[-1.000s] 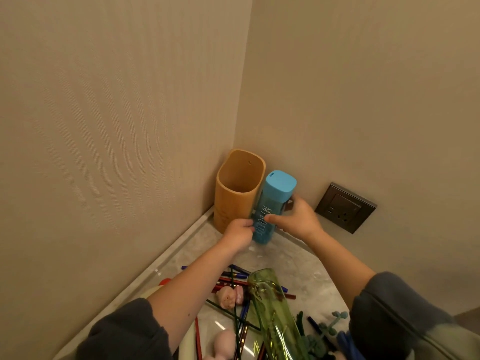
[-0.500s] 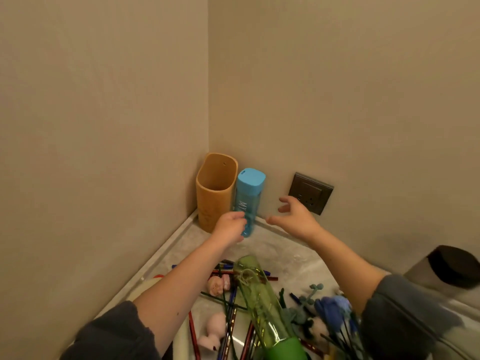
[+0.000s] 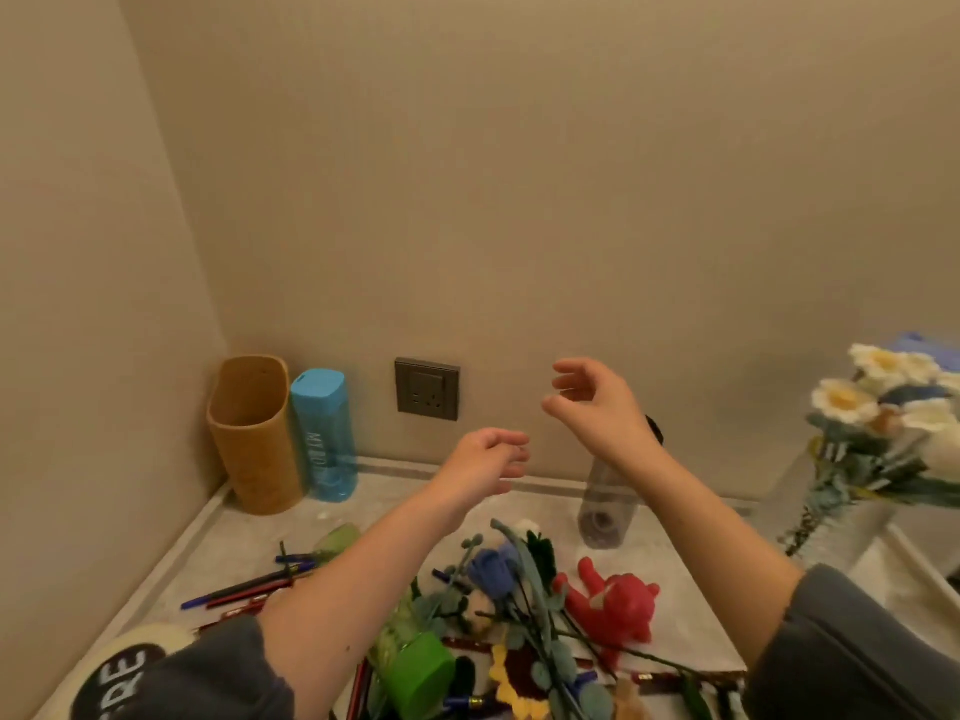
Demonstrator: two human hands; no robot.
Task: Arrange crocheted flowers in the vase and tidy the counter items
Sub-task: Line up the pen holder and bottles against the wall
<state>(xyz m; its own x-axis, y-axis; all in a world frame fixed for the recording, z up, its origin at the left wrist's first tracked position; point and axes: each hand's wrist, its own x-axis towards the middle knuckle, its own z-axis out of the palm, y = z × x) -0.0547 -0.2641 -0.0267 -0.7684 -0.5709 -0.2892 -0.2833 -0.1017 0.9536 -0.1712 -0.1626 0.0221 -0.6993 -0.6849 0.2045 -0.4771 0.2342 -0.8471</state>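
Two hands hover empty over the grey counter [image 3: 249, 543], fingers loosely curled (neither grips anything). Well to the right of the right hand [image 3: 597, 402] stands the clear vase [image 3: 841, 527], with crocheted daisies [image 3: 878, 392] in it. Loose crocheted flowers [image 3: 519, 589] lie below both wrists. Left of the left hand [image 3: 485, 462] stand the bamboo holder [image 3: 254, 439] and, just beside it, the blue bottle [image 3: 324, 433].

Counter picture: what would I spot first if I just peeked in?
Two empty hands, left hand and right hand, hover mid-air over the counter. Below them lies a jumble of crocheted flowers, pens and a bright red toy figure. In the left corner a blue bottle stands beside a tan holder.
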